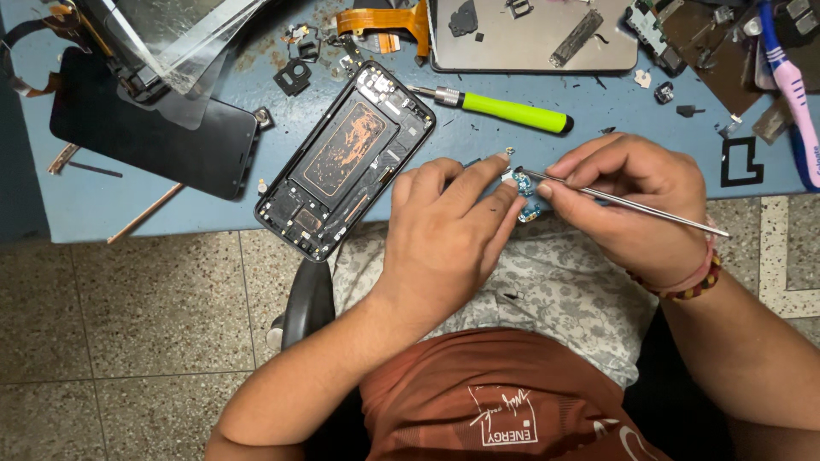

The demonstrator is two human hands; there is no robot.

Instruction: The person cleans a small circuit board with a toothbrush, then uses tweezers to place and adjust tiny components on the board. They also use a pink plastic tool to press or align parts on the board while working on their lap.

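1. Right at the near edge of the table, a small blue circuit board (523, 195) sits pinched between the fingertips of the left hand (448, 235), mostly hidden, only a sliver of blue with tiny metal parts showing.
2. The right hand (636, 205) pinches thin metal tweezers (623, 202) between thumb and forefinger, the tip touching the board, the long end pointing off to the right. A beaded bracelet (696, 282) circles that wrist.
3. Just left of the hands lies an opened phone frame (346, 158), black, tilted, its copper-coloured inner plate exposed and its lower end hanging over the table edge.
4. Above the hands, a screwdriver (504, 109) with a bright green handle lies flat.
5. Further left, a black screen panel (154, 137) under a heap of clear glass sheets.
6. Top middle, an orange flex cable (384, 19) beside a grey metal back plate (534, 38); far right, a pink and blue toothbrush (794, 94).
7. The surface is a worn blue table (85, 205), littered with screws and black scraps; below it, a speckled stone-tile floor (128, 324).
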